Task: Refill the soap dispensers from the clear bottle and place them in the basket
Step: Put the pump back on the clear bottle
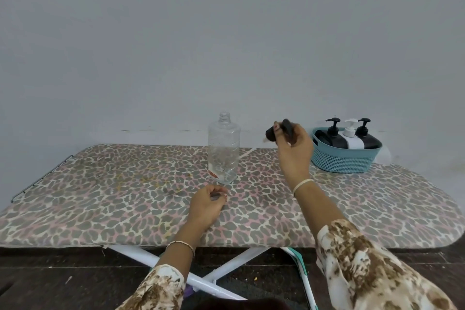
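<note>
A leopard-print padded ironing board [100,196] on white crossed legs spans the scene in front of a plain grey wall [226,33]. A clear ribbed plastic bottle [224,151] stands upright near the board's far edge, about mid-width. Its threaded neck is uncapped and it looks almost empty.

The right hand [294,148] is raised just right of the bottle, clear of the board. Its fingers and thumb are curled round a black plastic pump head [281,131].

At the far right stands a teal woven-pattern plastic basket [344,161]. In it three pump dispensers stand upright side by side: a black dispenser on the left [336,139], a white dispenser in the middle [352,141] and a black dispenser on the right [368,142].

The left hand [206,205] rests on the board just nearer than the bottle, with its fingers curled in against the thumb. I cannot tell whether it holds anything.
</note>
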Motion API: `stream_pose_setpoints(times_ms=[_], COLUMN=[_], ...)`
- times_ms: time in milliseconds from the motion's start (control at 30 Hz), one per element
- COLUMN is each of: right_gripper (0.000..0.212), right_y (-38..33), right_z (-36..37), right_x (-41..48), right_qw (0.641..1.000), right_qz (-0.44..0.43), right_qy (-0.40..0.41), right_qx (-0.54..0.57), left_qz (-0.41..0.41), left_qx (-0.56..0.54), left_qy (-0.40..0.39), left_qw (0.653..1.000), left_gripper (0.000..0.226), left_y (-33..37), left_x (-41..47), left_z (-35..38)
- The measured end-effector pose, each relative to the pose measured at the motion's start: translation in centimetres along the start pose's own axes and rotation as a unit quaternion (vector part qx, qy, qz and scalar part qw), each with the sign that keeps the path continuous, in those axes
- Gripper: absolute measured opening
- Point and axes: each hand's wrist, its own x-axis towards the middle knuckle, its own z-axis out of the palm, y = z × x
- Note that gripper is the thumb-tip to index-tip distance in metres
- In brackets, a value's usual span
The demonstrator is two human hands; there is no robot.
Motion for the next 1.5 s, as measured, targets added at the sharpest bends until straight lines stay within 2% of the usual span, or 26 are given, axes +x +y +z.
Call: stream_pose_setpoints(times_ms=[133,267,333,400,533,633,800,1200,1367,1500], right_gripper=[0.01,0.011,0.007,0.008,0.009,0.01,0.021,0.014,0.014,0.015], right_y=[-2.6,-6.3,-8.2,-9.9,-11.7,-11.7,-11.1,-11.8,-11.0,-9.4], right_z=[0.3,0.4,0.8,1.4,3.1,4.6,5.9,7.2,7.9,8.8], right_x=[3.3,6.4,7.8,9.0,10.5,11.1,11.7,12.5,12.0,11.6], right_qw=[0.998,0.993,0.989,0.986,0.988,0.991,0.993,0.988,0.989,0.988], right_qz=[-0.025,-0.054,-0.063,-0.069,-0.095,-0.115,-0.114,-0.147,-0.145,-0.132], right_qy=[0.032,0.057,0.059,0.06,0.036,0.022,0.007,0.017,-0.014,-0.079], right_qx=[0.038,0.087,0.12,0.142,0.12,0.07,0.039,0.043,0.022,-0.024], left_qz=[-0.005,0.045,0.073,0.09,0.12,0.142,0.156,0.145,0.143,0.145], left_qx=[-0.046,-0.073,-0.054,-0.029,0.008,0.025,0.058,0.023,0.025,0.024], left_qy=[0.019,0.135,0.16,0.157,0.128,0.124,0.094,0.062,0.063,0.066], left_qw=[0.999,0.987,0.983,0.983,0.984,0.982,0.982,0.987,0.987,0.987], left_gripper=[0.027,0.034,0.046,0.06,0.094,0.106,0.11,0.098,0.097,0.097], left_y=[0.4,1.7,2.9,4.2,6.6,7.9,8.8,8.1,7.9,7.9], left_x=[0.1,0.7,1.6,2.8,5.4,6.8,8.2,8.9,8.9,8.8], left_z=[0.0,-1.0,-1.8,-2.4,-3.1,-3.3,-3.2,-2.8,-2.7,-2.7])
